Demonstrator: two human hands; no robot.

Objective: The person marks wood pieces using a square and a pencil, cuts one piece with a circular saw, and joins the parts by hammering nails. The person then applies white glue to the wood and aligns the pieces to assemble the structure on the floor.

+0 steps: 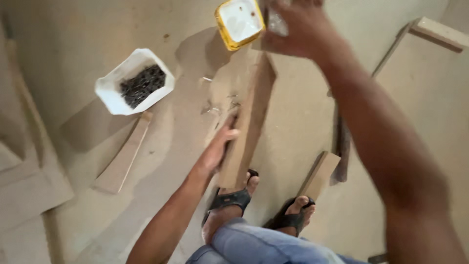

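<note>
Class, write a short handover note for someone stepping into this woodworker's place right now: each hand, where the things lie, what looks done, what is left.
Left hand: resting on the side of the long wooden board, steadying it on the floor.
Right hand: raised by the yellow tub, gripping something small and blurred; cannot tell what.
White container of dark screws sits left of the board; a short wood strip lies below it.
Done: board laid out, a few loose fasteners beside it.
Left: cannot tell whether any fastening has begun.
</note>
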